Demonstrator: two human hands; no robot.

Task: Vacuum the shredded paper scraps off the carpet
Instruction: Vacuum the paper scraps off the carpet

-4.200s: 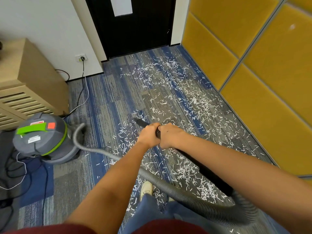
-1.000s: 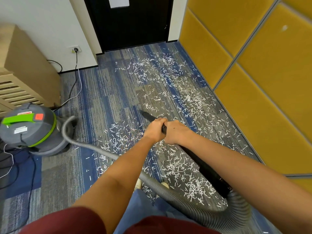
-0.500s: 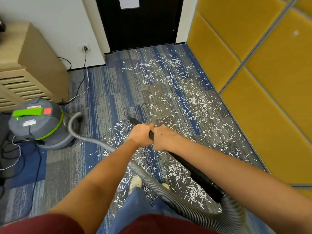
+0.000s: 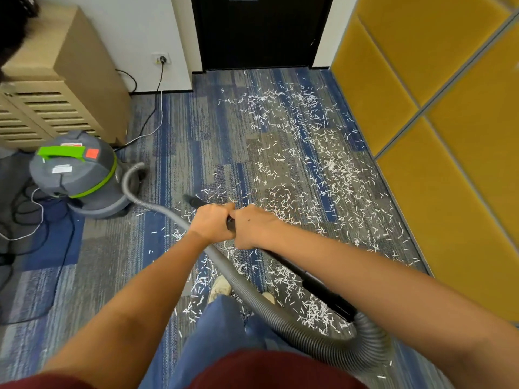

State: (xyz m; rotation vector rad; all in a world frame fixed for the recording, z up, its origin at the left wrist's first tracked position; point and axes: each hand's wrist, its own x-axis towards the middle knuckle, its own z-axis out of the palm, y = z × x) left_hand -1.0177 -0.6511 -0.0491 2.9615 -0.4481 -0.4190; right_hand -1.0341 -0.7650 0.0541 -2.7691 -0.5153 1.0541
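White shredded paper scraps point(image 4: 303, 169) lie thick over the blue and grey carpet point(image 4: 196, 130), from the door to my feet. My left hand point(image 4: 212, 221) and my right hand point(image 4: 254, 224) grip the black vacuum wand point(image 4: 323, 290) side by side. Its nozzle tip point(image 4: 191, 200) points left and rests low on the carpet among scraps. A grey ribbed hose point(image 4: 252, 301) loops from the wand's rear back to the grey and green vacuum canister point(image 4: 75, 172) at the left.
A beige slatted cabinet point(image 4: 61, 88) stands behind the canister. A power cord point(image 4: 157, 102) runs from the wall socket point(image 4: 161, 58) across the carpet. Black cables point(image 4: 16, 214) lie at far left. A dark door point(image 4: 261, 29) is ahead, yellow wall panels point(image 4: 449, 122) at right.
The nozzle has swept leftward over the carpet toward the canister, both hands keeping their grip on the wand. The view has shifted with the sweep.
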